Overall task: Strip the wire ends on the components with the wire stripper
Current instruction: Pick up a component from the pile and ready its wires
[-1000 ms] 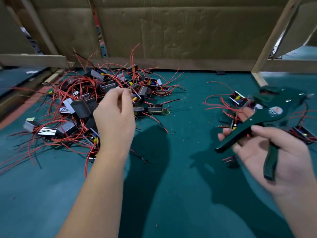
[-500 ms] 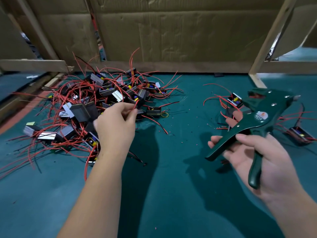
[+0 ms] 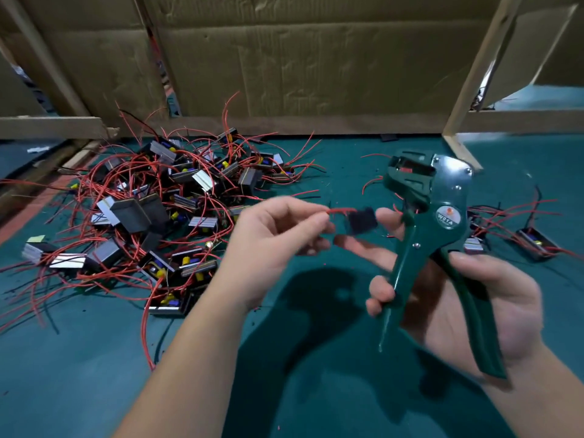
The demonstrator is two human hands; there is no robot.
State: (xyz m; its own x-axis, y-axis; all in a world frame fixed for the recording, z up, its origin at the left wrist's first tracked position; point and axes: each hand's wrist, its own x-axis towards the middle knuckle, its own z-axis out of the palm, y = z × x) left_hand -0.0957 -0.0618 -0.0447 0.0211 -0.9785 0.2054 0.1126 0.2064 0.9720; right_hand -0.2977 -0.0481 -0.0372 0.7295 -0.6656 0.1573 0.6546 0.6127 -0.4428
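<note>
1. Right now the left hand [image 3: 278, 235] is up off the mat [image 3: 94, 374], fingers curled in, thumb and forefinger pinching a red wire [image 3: 336, 211]
2. Just past those fingertips hangs the component [image 3: 361, 220], a dark block on the end of that wire, badly blurred
3. It sits between the left fingertips and the right forefinger, very close to that fingertip; whether they touch, I can't tell
4. Over to the right hand [image 3: 499, 305], which is gripping the stripper [image 3: 433, 229]: fingers wrapped round one handle, thumb laid over the other, handles spread apart
5. The stripper's head points up and away from the right fingers, above the component and off to its right, clear of the pinched wire
6. Beyond the left knuckles and out to their left lies the pile [image 3: 164, 216], dark components tangled in red wires, flat on the mat
7. Past the right fingers, on the far side of the stripper, a small group [image 3: 537, 245] of components lies on the mat with its wires trailing
8. Well beyond all the fingers, a cardboard wall [image 3: 300, 67] closes off the back of the mat
</note>
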